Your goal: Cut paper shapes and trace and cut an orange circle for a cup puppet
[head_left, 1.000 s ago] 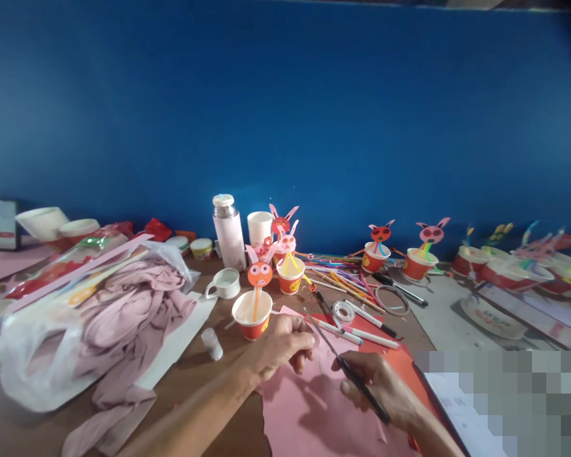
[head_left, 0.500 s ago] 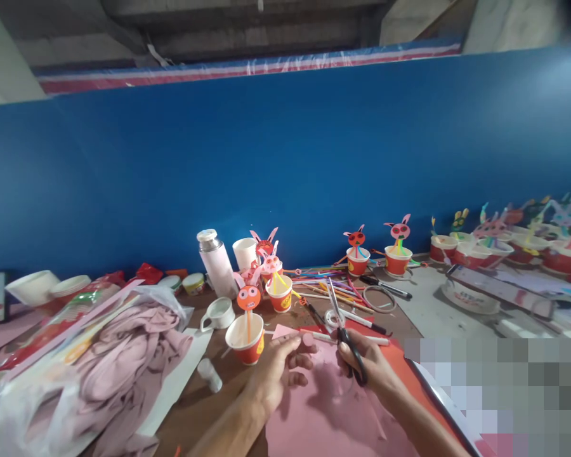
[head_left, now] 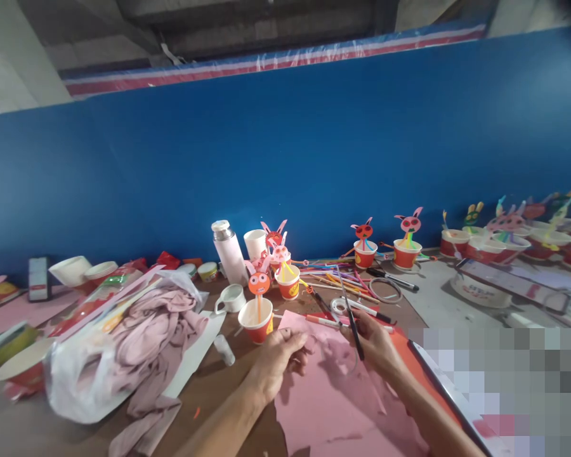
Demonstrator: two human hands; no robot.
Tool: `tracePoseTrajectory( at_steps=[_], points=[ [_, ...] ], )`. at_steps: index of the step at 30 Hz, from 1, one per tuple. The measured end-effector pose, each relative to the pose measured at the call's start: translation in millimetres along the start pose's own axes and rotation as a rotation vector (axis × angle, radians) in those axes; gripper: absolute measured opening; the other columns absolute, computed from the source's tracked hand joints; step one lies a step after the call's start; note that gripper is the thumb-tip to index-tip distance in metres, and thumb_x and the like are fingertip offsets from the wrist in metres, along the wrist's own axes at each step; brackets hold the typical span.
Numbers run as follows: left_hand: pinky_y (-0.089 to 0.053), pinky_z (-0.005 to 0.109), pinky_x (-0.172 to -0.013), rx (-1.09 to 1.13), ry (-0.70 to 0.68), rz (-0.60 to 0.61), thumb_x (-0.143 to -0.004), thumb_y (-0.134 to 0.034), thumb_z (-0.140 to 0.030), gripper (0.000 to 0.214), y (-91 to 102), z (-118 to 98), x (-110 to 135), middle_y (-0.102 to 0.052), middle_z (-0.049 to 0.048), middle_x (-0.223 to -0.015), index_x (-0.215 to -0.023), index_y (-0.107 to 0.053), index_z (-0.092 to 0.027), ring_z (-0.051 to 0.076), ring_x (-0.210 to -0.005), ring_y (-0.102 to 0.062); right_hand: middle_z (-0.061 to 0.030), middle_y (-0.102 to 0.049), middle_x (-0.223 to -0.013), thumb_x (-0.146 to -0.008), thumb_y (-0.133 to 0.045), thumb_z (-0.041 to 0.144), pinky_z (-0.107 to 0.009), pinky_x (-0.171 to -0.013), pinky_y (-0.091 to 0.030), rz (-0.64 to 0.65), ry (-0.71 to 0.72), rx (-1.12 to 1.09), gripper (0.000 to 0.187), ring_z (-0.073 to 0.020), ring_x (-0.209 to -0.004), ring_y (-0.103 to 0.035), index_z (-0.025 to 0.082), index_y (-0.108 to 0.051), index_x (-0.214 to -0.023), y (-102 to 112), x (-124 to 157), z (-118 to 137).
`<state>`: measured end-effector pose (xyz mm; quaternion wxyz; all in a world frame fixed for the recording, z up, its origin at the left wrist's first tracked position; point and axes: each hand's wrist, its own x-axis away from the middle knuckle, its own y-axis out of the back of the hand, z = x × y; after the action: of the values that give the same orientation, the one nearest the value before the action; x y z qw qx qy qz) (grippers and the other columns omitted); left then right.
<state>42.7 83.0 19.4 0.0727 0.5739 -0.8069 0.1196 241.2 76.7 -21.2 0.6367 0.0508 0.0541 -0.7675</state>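
Note:
My right hand (head_left: 374,339) is closed around black-handled scissors (head_left: 352,324), whose blades point up and away from me. To its left, my left hand (head_left: 283,355) has its thumb and fingers pressed together. Whatever it pinches, if anything, blends with the pink paper (head_left: 328,412) beneath both hands. That sheet has a cut, uneven edge and lies partly over orange-red paper (head_left: 404,346). Just behind my left hand stands a red-and-white paper cup (head_left: 255,324) with an orange, pink-eared paper face (head_left: 259,284) on a stick.
A white mug (head_left: 231,298), a thermos (head_left: 231,257) and a small white tube (head_left: 224,350) stand left of the cup. Pens, a tape roll (head_left: 339,307) and pipe cleaners (head_left: 333,279) lie behind the scissors. A cloth in a plastic bag (head_left: 80,387) covers the left side. More decorated cups (head_left: 406,256) line the back right.
My left hand's fingers have drawn together from a looser, spread pose. The scissors have turned edge-on in my right hand. The camera view has shifted left.

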Motion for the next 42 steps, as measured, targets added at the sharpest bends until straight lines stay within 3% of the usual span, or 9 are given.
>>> tracePoseTrajectory(
  at_steps=[4,8,11,14,17,21,27,37,42],
  points=[
    [-0.038,0.019,-0.038,-0.262,0.002,0.0,-0.063,-0.063,-0.038,0.026,15.5,9.8,8.7,-0.051,-0.0035,-0.045,-0.063,-0.052,-0.015,0.008,-0.036,-0.045,0.0009,-0.062,-0.072,-0.066,-0.07,0.031,-0.026,-0.059,-0.041,-0.033,0.009,0.047,0.035,-0.0161,-0.066,-0.055,0.016,-0.063,-0.097,1.9,-1.6,-1.7],
    [-0.035,0.02,-0.036,-0.534,-0.008,0.01,-0.072,-0.052,-0.029,0.013,21.5,15.4,13.2,-0.05,-0.0045,-0.047,-0.072,-0.051,-0.016,0.012,-0.038,-0.049,0.0011,-0.061,-0.068,-0.066,-0.069,0.033,-0.025,-0.055,-0.039,-0.056,-0.005,0.076,0.038,-0.015,-0.061,-0.053,0.014,-0.063,-0.098,2.1,-2.5,-2.8],
    [-0.044,0.026,-0.055,-0.763,-0.115,0.053,-0.073,-0.049,-0.02,0.01,21.5,11.2,15.5,-0.06,0.0011,-0.062,-0.073,-0.058,-0.016,0.016,-0.058,-0.059,0.0022,-0.058,-0.063,-0.065,-0.069,0.035,-0.024,-0.051,-0.037,-0.059,-0.016,0.095,0.039,-0.014,-0.056,-0.051,0.014,-0.063,-0.097,2.1,-2.1,-1.3],
    [-0.041,0.033,-0.077,-0.98,-0.26,0.107,-0.072,-0.051,-0.013,0.016,20.0,2.3,16.1,-0.065,0.0061,-0.081,-0.065,-0.064,-0.018,0.022,-0.081,-0.059,0.0018,-0.058,-0.064,-0.067,-0.067,0.037,-0.023,-0.049,-0.036,-0.056,-0.014,0.11,0.038,-0.0142,-0.056,-0.051,0.015,-0.062,-0.098,2.6,-0.6,2.5],
    [-0.039,0.032,-0.082,-1.109,-0.345,0.143,-0.076,-0.045,-0.011,0.024,15.0,-6.8,8.4,-0.064,0.0082,-0.094,-0.073,-0.067,-0.018,0.023,-0.088,-0.057,0.001,-0.06,-0.067,-0.068,-0.066,0.036,-0.024,-0.051,-0.037,-0.057,-0.006,0.129,0.035,-0.0149,-0.059,-0.052,0.016,-0.063,-0.097,3.3,0.3,4.6],
    [-0.038,0.03,-0.086,-1.192,-0.39,0.184,-0.077,-0.049,-0.012,0.022,0.7,-13.4,-19.2,-0.064,0.0088,-0.103,-0.09,-0.066,-0.018,0.022,-0.097,-0.056,0.0016,-0.059,-0.062,-0.066,-0.067,0.037,-0.025,-0.054,-0.04,-0.056,0.001,0.15,0.031,-0.0163,-0.06,-0.054,0.016,-0.066,-0.089,3.1,-0.6,3.5],
    [-0.043,0.037,-0.08,-1.328,-0.357,0.176,-0.084,-0.055,-0.028,0.016,-20.7,-9.8,-53.0,-0.063,0.005,-0.086,-0.08,-0.061,-0.015,0.019,-0.085,-0.058,0.0004,-0.062,-0.065,-0.068,-0.065,0.036,-0.027,-0.06,-0.045,-0.059,0.032,0.169,0.027,-0.019,-0.067,-0.058,0.017,-0.066,-0.088,2.7,1.3,8.7],
    [-0.049,0.036,-0.075,-1.389,-0.216,0.167,-0.087,-0.056,-0.032,0.019,-26.4,-6.7,-66.0,-0.062,0.0041,-0.093,-0.094,-0.06,-0.014,0.017,-0.084,-0.059,0.0014,-0.06,-0.063,-0.071,-0.063,0.03,-0.025,-0.056,-0.044,-0.058,0.088,0.197,0.015,-0.0178,-0.064,-0.058,0.017,-0.062,-0.081,2.1,-0.3,-1.7],
    [-0.05,0.033,-0.071,-1.356,-0.193,0.152,-0.085,-0.058,-0.03,0.017,-28.2,-6.6,-64.7,-0.062,0.0017,-0.083,-0.082,-0.06,-0.013,0.016,-0.078,-0.06,0.0018,-0.06,-0.065,-0.072,-0.063,0.029,-0.024,-0.056,-0.044,-0.078,0.134,0.211,0.013,-0.0168,-0.062,-0.057,0.017,-0.061,-0.078,1.4,0.2,-0.7]
  ],
)
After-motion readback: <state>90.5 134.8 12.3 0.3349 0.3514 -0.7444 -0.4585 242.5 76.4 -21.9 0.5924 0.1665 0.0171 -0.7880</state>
